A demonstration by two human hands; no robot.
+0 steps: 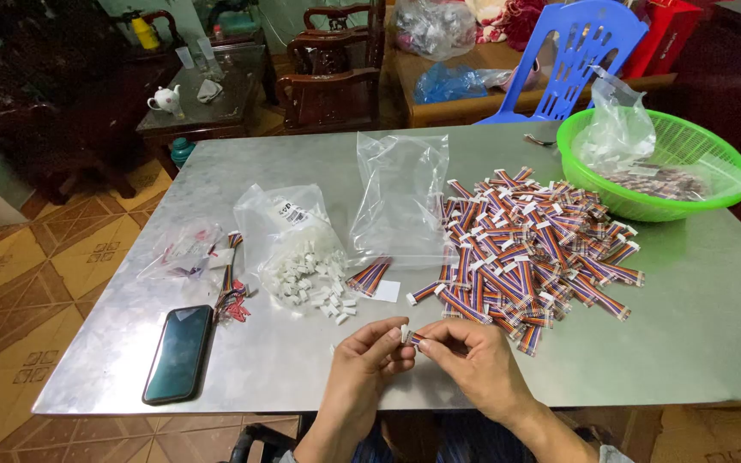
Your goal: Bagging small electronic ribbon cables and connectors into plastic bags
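My left hand (369, 356) pinches a small white plastic connector (404, 333) at its fingertips. My right hand (473, 356) holds the end of a short striped ribbon cable (415, 339) right against that connector. Both hands hover over the near edge of the metal table (302, 369). Just beyond them lies a large heap of striped ribbon cables (529, 249). A clear bag spilling white connectors (302, 257) sits to the left of the heap. One finished cable (370, 276) lies by an empty clear bag (400, 197).
A black phone (178, 353) lies at the table's near left. A small bag and loose red-ended wires (229, 287) sit beside it. A green basket (653, 163) with a plastic bag stands at the far right. A blue plastic chair (581, 56) and wooden chairs stand beyond.
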